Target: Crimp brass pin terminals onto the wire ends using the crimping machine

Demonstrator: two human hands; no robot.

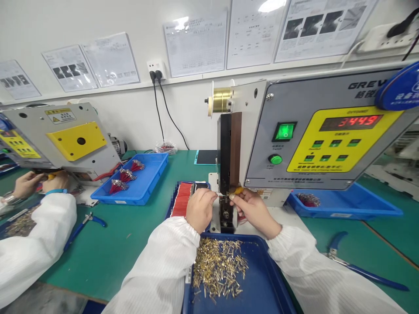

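My left hand [200, 208] is closed in a pinch at the left of the crimping machine's jaw, on what looks like a thin red wire [216, 196]. Opposite it, my right hand [252, 209] is closed, thumb and fingertips together at the jaw [225, 199]; what they hold is too small to make out. A small yellow piece [238, 190] shows just above the right fingertips. Below both hands, a dark blue tray [262, 279] holds a heap of small gold-coloured metal pins [219, 268]. Red wires [182, 199] lie bundled in a container behind my left hand.
The crimping machine [255, 144] reads 3449. Pliers [360, 268] lie at right, near a blue tray [347, 213] with a wire bundle. Left stand another blue tray [131, 196], more pliers [87, 222] and a second machine [75, 135], where a co-worker's hands [41, 183] are.
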